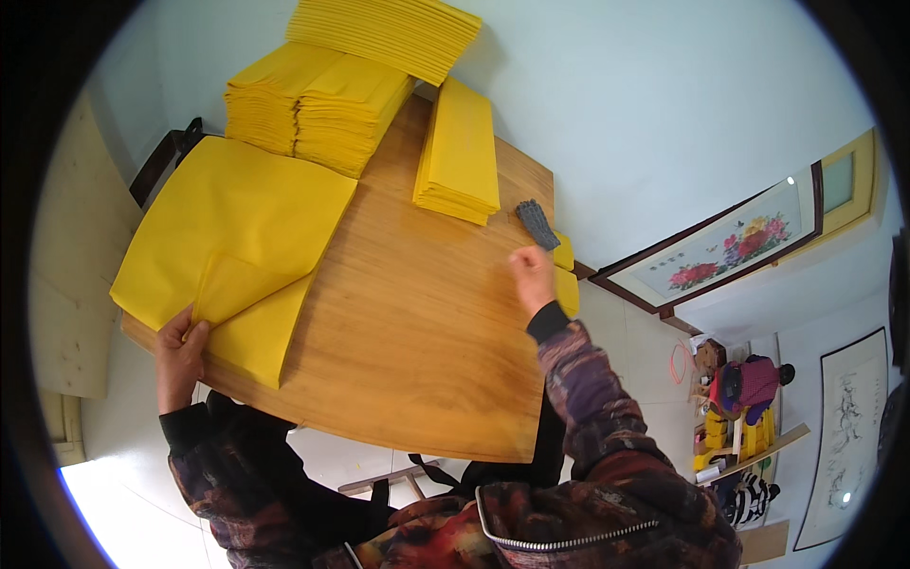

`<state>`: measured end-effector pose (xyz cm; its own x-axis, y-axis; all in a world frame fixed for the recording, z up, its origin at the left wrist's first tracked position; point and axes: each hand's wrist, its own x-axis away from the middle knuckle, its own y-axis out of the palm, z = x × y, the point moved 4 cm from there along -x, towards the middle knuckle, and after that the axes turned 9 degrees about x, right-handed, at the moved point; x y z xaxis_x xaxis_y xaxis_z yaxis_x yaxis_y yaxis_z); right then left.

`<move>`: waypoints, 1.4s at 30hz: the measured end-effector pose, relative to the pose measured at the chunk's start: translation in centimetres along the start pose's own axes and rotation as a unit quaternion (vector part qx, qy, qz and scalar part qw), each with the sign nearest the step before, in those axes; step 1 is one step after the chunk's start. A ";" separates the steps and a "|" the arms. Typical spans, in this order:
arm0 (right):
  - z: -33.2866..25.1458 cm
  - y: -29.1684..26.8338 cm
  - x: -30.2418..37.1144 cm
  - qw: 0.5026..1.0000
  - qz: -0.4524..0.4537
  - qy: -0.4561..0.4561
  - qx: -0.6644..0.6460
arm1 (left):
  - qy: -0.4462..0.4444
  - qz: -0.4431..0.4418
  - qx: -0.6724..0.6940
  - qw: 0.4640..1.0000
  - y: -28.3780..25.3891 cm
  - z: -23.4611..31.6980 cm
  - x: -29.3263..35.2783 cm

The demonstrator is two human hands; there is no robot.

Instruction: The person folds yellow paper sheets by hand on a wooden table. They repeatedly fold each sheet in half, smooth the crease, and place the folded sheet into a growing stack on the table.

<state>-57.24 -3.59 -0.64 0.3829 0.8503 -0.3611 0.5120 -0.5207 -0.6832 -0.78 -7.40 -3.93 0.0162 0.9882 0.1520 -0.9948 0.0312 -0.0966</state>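
A large yellow sheet [256, 190], like felt or soft paper, lies on the left of the wooden table. My left hand [180, 346] pinches it at the near edge, thumb on top. One flap there is lifted and folded over, so a slanted crease shows. Over the table's right side, away from the sheet, is my right hand [533, 280], its fingers curled together and slightly blurred. Whether anything is inside those fingers is hidden. Just beyond it lies a small dark grey knitted bundle [536, 224], perhaps a glove.
Folded yellow stacks [313, 95] stand at the table's [427, 351] far left, with another stack [460, 156] at the far middle. More yellow pieces [566, 284] sit by the right edge. A framed flower picture [720, 242] leans right. Two people [749, 389] are farther off.
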 end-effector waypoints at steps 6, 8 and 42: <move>6.8 -3.0 -6.0 0.921 0.052 -0.075 0.378 | 0.023 0.017 -0.025 0.999 0.3 0.4 -0.3; 7.9 -2.4 -6.6 0.922 0.051 -0.088 0.374 | 0.009 0.022 -0.064 0.998 -0.2 0.7 0.3; -28.6 15.9 8.7 0.815 -0.394 -0.425 -0.004 | 0.089 0.005 -0.024 0.996 1.2 2.4 1.0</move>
<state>-23.80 -6.62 3.51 -0.7364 0.6651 -0.1239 0.3481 0.2154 -0.9124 -2.15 -6.71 -1.54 0.0273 0.9993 -0.0263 -0.9891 0.0232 -0.1453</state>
